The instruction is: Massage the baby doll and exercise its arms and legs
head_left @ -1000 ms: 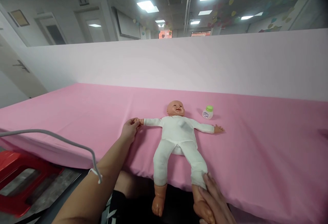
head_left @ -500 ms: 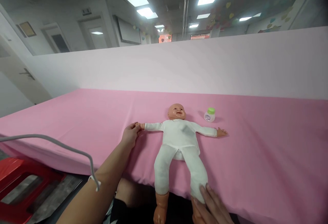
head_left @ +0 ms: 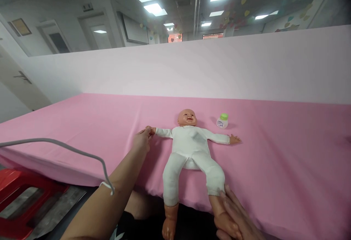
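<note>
A baby doll (head_left: 190, 143) in a white long-sleeved suit lies face up, arms spread, with its lower legs over the near edge of the pink surface. My left hand (head_left: 144, 137) is closed around the doll's small hand at the end of its outstretched arm. At the lower right, my right hand (head_left: 237, 214) lies along the outer side of the doll's bare foot (head_left: 226, 221), with a fingertip showing beneath it. Part of that grip is hidden by the foot. A small clear bottle with a green cap (head_left: 222, 121) stands beside the doll's head.
The pink-covered table (head_left: 274, 152) meets a low white wall (head_left: 192, 71) with glass above it. A grey cable (head_left: 60, 144) runs in from the left to my left forearm. A red plastic stool (head_left: 24, 196) stands at the lower left.
My right hand has moved from the doll's trouser cuff and ankle down to its foot. That leg has swung outward, baring the ankle. My left hand keeps its hold. The view shifts slightly.
</note>
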`<action>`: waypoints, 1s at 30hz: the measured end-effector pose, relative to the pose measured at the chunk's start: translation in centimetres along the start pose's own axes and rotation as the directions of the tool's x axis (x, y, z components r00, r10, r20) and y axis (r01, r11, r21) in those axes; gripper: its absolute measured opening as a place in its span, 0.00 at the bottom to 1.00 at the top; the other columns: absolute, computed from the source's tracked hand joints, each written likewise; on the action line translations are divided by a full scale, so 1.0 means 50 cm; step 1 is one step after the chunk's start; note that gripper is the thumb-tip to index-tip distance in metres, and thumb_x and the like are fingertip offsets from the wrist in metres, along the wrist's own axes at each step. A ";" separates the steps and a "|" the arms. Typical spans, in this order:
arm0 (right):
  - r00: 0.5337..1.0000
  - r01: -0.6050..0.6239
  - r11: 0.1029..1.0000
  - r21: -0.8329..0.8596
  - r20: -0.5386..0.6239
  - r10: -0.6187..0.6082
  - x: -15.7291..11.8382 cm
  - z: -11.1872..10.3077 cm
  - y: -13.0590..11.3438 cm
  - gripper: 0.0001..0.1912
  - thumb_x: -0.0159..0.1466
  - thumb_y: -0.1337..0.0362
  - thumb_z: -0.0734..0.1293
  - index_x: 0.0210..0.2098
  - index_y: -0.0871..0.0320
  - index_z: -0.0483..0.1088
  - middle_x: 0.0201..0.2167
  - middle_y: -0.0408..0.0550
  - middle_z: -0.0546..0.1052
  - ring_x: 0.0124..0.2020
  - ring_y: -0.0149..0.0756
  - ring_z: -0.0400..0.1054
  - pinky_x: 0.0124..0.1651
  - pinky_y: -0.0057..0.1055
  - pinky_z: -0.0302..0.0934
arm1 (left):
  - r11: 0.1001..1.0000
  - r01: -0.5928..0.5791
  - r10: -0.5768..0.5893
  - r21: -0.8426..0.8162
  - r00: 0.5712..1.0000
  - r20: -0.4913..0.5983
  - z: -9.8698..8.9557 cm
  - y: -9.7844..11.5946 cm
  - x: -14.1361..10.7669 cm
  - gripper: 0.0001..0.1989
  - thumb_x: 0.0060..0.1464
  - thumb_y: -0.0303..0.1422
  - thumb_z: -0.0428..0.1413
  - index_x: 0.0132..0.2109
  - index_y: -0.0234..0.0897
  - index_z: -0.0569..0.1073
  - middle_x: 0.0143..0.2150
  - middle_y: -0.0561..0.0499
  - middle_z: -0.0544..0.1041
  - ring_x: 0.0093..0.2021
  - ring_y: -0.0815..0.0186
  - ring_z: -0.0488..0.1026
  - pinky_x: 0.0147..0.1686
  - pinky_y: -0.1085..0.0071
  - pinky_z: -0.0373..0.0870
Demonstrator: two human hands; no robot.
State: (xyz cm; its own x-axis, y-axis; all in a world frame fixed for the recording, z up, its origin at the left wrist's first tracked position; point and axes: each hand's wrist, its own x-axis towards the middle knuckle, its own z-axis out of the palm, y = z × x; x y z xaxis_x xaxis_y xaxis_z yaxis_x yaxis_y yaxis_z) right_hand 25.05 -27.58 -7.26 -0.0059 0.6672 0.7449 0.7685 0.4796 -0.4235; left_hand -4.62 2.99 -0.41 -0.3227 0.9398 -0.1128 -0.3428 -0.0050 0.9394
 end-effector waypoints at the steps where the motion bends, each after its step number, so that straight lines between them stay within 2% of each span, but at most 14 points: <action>1: 1.000 0.000 1.000 0.005 0.001 0.000 0.009 0.000 -0.001 0.32 0.73 0.56 0.65 0.74 0.47 0.57 0.65 0.49 0.75 0.62 0.51 0.73 0.55 0.39 0.77 | 1.000 -0.014 0.014 -0.006 1.000 0.002 0.009 0.005 -0.007 0.04 0.60 0.31 0.64 0.40 0.35 0.79 0.48 0.40 0.83 0.53 0.55 0.81 0.57 0.56 0.78; 5: 0.998 0.058 0.998 0.040 -0.022 -0.057 0.060 0.002 -0.001 0.32 0.74 0.52 0.63 0.74 0.50 0.57 0.67 0.52 0.71 0.65 0.53 0.69 0.55 0.42 0.77 | 0.986 -0.146 0.139 0.078 0.987 0.082 0.056 0.030 -0.053 0.09 0.61 0.35 0.62 0.46 0.35 0.80 0.51 0.42 0.82 0.55 0.55 0.80 0.60 0.55 0.76; 9: 0.997 0.072 0.995 0.066 0.000 -0.072 0.119 0.001 0.002 0.30 0.73 0.52 0.65 0.71 0.55 0.62 0.67 0.57 0.71 0.68 0.56 0.65 0.59 0.47 0.74 | 0.915 -0.354 0.309 0.193 0.924 0.227 0.111 0.035 -0.113 0.16 0.61 0.37 0.62 0.54 0.36 0.79 0.54 0.43 0.82 0.56 0.55 0.78 0.60 0.56 0.74; 11: 0.998 0.057 0.996 0.063 0.014 -0.058 0.141 0.005 0.003 0.29 0.73 0.52 0.65 0.70 0.54 0.64 0.68 0.58 0.70 0.69 0.57 0.63 0.60 0.50 0.73 | 0.844 -0.453 0.355 0.289 0.873 0.334 0.131 0.024 -0.140 0.18 0.60 0.36 0.62 0.56 0.38 0.80 0.52 0.45 0.83 0.54 0.54 0.79 0.58 0.56 0.74; 14: 0.998 0.035 0.998 0.057 0.049 -0.038 0.164 0.016 0.005 0.29 0.72 0.51 0.66 0.70 0.52 0.64 0.70 0.56 0.68 0.72 0.60 0.59 0.61 0.56 0.71 | 0.629 -0.634 0.399 0.449 0.759 0.514 0.147 0.000 -0.171 0.19 0.60 0.36 0.62 0.58 0.44 0.80 0.53 0.46 0.84 0.54 0.53 0.80 0.59 0.56 0.73; 17: 0.998 0.029 0.998 0.059 0.062 -0.033 0.178 0.032 0.006 0.30 0.72 0.50 0.65 0.71 0.51 0.63 0.72 0.55 0.64 0.75 0.63 0.50 0.63 0.63 0.68 | 0.412 -0.767 0.381 0.492 0.635 0.672 0.151 -0.017 -0.184 0.21 0.61 0.33 0.61 0.61 0.47 0.78 0.59 0.47 0.81 0.58 0.53 0.78 0.62 0.57 0.70; 19: 0.998 0.010 0.998 0.060 0.062 -0.013 0.182 0.041 0.006 0.31 0.73 0.49 0.65 0.71 0.51 0.62 0.74 0.55 0.60 0.76 0.64 0.48 0.63 0.65 0.66 | 0.348 -0.801 0.362 0.488 0.595 0.718 0.151 -0.022 -0.186 0.21 0.62 0.32 0.59 0.62 0.47 0.77 0.61 0.48 0.80 0.60 0.54 0.77 0.63 0.57 0.69; 21: 0.997 -0.017 0.997 0.075 0.072 0.011 0.182 0.045 0.005 0.33 0.73 0.49 0.64 0.73 0.51 0.59 0.76 0.56 0.57 0.75 0.63 0.52 0.63 0.62 0.67 | 0.340 -0.803 0.358 0.489 0.591 0.723 0.148 -0.022 -0.183 0.21 0.62 0.32 0.59 0.62 0.47 0.77 0.61 0.48 0.80 0.60 0.54 0.77 0.64 0.57 0.69; 24: 0.995 -0.030 0.996 0.084 0.102 0.021 0.175 0.040 0.000 0.33 0.74 0.49 0.62 0.75 0.50 0.55 0.76 0.56 0.55 0.72 0.59 0.58 0.62 0.56 0.70 | 0.398 -0.778 0.378 0.486 0.622 0.686 0.141 -0.018 -0.176 0.20 0.61 0.33 0.61 0.60 0.47 0.79 0.59 0.47 0.81 0.59 0.54 0.77 0.63 0.57 0.70; 27: 0.995 -0.008 0.998 0.060 0.098 0.002 0.160 0.023 -0.008 0.31 0.75 0.49 0.60 0.73 0.51 0.59 0.76 0.55 0.56 0.74 0.60 0.54 0.63 0.59 0.67 | 0.490 -0.724 0.406 0.485 0.682 0.609 0.129 -0.011 -0.163 0.20 0.60 0.34 0.61 0.59 0.46 0.80 0.54 0.47 0.84 0.53 0.53 0.80 0.58 0.58 0.73; 30: 0.994 0.060 0.997 0.042 0.091 -0.064 0.137 0.002 -0.012 0.30 0.75 0.49 0.59 0.71 0.54 0.62 0.73 0.55 0.62 0.74 0.60 0.53 0.63 0.58 0.67 | 0.589 -0.647 0.415 0.483 0.756 0.506 0.113 -0.001 -0.141 0.17 0.62 0.35 0.60 0.58 0.45 0.80 0.50 0.48 0.85 0.50 0.54 0.81 0.56 0.58 0.73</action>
State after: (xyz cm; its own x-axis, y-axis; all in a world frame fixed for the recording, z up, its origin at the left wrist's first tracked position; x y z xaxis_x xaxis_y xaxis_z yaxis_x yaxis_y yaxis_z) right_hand 24.46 -23.24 -1.96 -0.1132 0.6841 0.7205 0.7392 0.5425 -0.3990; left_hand 2.66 -1.72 2.16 0.0605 0.8815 0.4684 0.4333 -0.4459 0.7832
